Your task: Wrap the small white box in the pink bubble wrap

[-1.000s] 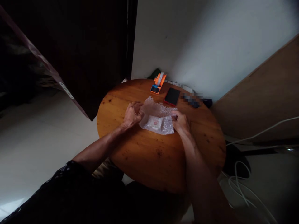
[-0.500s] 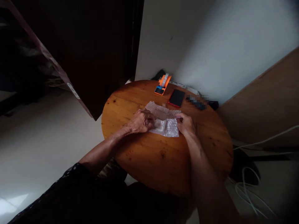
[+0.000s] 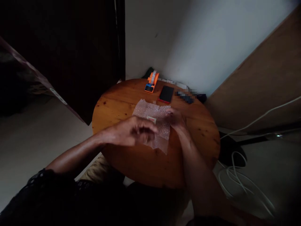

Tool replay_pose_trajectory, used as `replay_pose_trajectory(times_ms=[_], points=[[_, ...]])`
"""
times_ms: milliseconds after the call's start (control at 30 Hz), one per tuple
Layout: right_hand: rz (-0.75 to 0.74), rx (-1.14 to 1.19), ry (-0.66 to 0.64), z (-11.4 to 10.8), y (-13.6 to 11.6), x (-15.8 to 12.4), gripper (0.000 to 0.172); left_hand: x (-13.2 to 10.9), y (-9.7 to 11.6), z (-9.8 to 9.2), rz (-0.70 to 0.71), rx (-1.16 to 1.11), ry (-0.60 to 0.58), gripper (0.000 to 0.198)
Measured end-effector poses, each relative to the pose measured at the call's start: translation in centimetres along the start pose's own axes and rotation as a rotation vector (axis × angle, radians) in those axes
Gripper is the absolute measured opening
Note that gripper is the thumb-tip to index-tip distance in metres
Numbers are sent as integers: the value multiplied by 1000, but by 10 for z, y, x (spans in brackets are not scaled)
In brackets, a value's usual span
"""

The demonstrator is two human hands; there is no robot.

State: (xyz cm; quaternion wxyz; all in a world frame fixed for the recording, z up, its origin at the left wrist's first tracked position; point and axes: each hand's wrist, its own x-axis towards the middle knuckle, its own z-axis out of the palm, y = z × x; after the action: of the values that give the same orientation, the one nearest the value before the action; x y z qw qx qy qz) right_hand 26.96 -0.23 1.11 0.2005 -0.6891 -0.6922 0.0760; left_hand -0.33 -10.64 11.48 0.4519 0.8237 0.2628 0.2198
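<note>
A sheet of bubble wrap lies spread out on the round wooden table. On it rests a small pale packet with a red mark, partly covered by my left hand. That hand hovers over the wrap's near left part, smeared by motion, its fingers loosely bent and apart with nothing visible in them. At the wrap's right edge, my right hand has its fingertips closed on the plastic; its thumb is hard to make out.
Toward the back of the table stand an orange tape dispenser, a phone with a red edge and a dark, pixelated object. A wall rises behind. White cables lie on the floor at right.
The bubble wrap was folded over and is now opened out toward me, showing the packet. My left hand has come off it and moved nearer me. The view has shifted right.
</note>
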Motion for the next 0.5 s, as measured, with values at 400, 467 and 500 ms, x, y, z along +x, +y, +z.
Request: replay_pose_trajectory(times_ms=[400, 467, 500], points=[[-6, -93, 108, -10, -1, -8, 25, 50, -100, -4, -232, 151, -31, 100], [-87, -52, 181, -16, -3, -9, 24, 45, -110, 3, -233, 21, 12, 108], [-152, 6, 188, -20, -6, -10, 25, 43, -113, 6, -220, -12, 30, 113]])
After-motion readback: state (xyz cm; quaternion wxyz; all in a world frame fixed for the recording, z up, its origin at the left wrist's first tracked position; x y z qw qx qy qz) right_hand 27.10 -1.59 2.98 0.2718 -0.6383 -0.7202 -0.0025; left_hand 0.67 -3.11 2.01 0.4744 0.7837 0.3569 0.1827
